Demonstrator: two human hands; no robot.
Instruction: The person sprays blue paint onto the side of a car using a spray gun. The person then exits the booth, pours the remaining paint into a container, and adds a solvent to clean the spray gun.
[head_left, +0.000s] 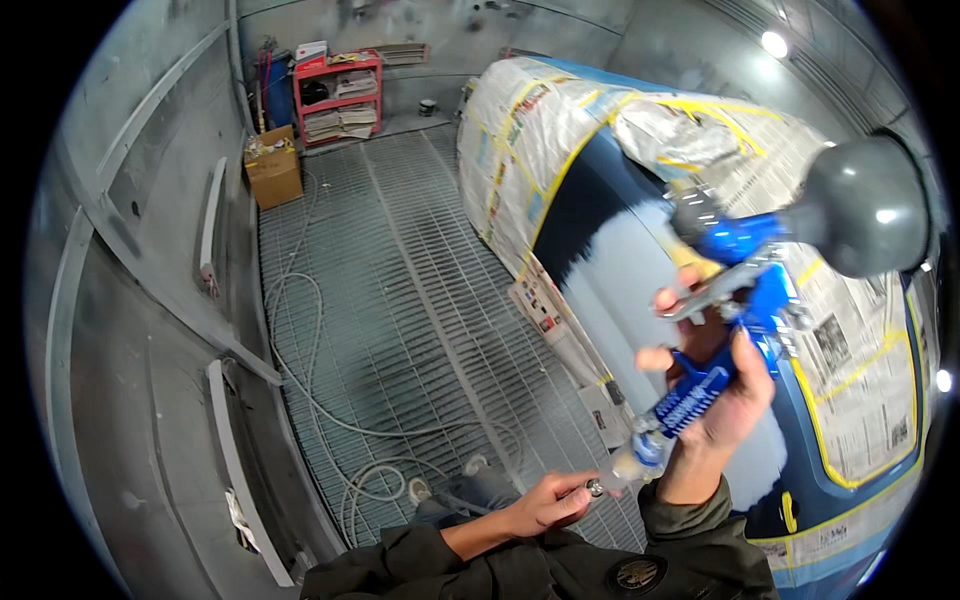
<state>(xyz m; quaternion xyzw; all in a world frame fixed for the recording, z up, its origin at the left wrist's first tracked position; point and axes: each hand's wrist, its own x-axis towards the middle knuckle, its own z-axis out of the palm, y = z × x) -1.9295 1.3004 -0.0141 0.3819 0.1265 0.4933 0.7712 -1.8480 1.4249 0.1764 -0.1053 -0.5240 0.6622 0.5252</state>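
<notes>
My right hand (pixel 745 395) is wrapped around the handle of a blue spray gun (pixel 775 290), with fingers by its silver trigger lever (pixel 725 285). A round dark grey paint cup (pixel 865 205) tops the gun, tilted toward the right. Lower down, my left hand (pixel 550 505) pinches a small metal fitting (pixel 596 488) at the handle's bottom end, below a clear and blue attachment (pixel 640 455). Close by is a car body panel, dark blue (pixel 580 205) with a light grey patch (pixel 640 290). The gun hides part of that panel.
Masking paper (pixel 520 140) and yellow tape cover much of the car. A pale hose (pixel 320 400) loops over the grated floor (pixel 400 280). A cardboard box (pixel 273 175) and a red shelf cart (pixel 340 95) stand at the far left. Metal walls (pixel 140 350) run along the left.
</notes>
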